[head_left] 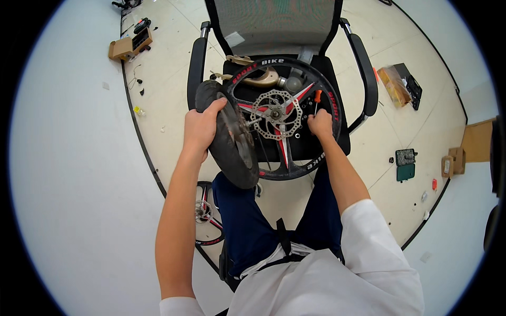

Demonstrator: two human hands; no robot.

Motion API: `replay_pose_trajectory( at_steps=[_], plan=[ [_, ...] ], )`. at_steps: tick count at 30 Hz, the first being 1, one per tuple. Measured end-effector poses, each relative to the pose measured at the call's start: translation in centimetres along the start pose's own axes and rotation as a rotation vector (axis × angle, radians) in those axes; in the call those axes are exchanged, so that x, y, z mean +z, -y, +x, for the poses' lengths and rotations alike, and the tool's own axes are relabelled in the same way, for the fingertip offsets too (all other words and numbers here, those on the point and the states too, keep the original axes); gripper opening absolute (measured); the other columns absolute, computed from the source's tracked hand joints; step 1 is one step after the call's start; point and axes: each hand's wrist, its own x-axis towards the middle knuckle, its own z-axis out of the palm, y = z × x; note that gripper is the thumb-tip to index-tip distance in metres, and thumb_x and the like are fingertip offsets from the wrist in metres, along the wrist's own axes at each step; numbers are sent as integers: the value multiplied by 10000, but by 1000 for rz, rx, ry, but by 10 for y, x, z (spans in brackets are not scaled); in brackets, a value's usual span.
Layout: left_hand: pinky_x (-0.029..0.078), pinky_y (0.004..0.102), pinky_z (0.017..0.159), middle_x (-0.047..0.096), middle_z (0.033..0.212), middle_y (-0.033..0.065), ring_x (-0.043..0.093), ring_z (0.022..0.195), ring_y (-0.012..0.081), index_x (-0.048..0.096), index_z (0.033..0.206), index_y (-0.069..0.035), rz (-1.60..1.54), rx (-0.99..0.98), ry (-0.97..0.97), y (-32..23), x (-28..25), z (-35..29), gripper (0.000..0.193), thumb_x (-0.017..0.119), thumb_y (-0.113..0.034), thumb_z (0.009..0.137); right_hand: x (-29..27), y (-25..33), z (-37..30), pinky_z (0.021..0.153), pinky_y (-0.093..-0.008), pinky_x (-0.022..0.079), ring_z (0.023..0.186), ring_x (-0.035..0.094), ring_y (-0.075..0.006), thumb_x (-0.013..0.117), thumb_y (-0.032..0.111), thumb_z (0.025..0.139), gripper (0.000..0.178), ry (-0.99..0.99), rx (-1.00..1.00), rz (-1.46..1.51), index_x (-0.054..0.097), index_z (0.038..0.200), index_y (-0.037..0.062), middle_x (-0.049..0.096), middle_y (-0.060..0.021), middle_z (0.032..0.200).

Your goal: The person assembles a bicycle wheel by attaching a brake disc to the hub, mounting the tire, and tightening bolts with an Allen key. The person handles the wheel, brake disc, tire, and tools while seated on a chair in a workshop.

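My left hand (203, 126) grips the black rubber tire of a small wheel (232, 139), thumb over its upper edge. The wheel is tilted on edge, and a metal axle (254, 121) shows beside its hub. Behind it, a larger black spoked bike wheel (284, 171) with a silver disc brake rotor (276, 95) leans on the chair seat. My right hand (320, 125) is closed between the spokes near the rim, fingertips low by the seat. An orange-handled screwdriver (318, 97) stands just above those fingers; whether they hold its shaft or a small part is hidden.
The office chair (363, 79) faces me, with beige and metal parts (263, 79) and small nuts (297, 136) on its seat. Another spoked wheel (204, 211) lies by my left leg. On the floor are an open cardboard box (122, 48), a green case (406, 172) and a black tool case (412, 89).
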Motion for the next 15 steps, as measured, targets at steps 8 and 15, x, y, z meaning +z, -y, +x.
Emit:
replay_pose_trajectory(
  at_steps=[8, 15],
  plan=[
    [518, 323, 506, 666, 743, 163, 638, 537, 218, 606, 864, 129, 26, 2, -6, 8, -6, 1, 423, 727, -272, 808, -53, -29, -82, 543, -340, 591, 594, 683, -246, 489, 105, 923, 264, 434, 171, 691, 519, 1098, -89, 668, -178, 766],
    [522, 320, 591, 674, 784, 167, 654, 639, 205, 641, 860, 145, 78, 14, 14, 19, -9, 3, 481, 726, -323, 791, -40, -53, -59, 541, -317, 534, 637, 573, -179, 409, 48, 868, 92, 512, 220, 918, 488, 909, 71, 572, -85, 771]
  ],
)
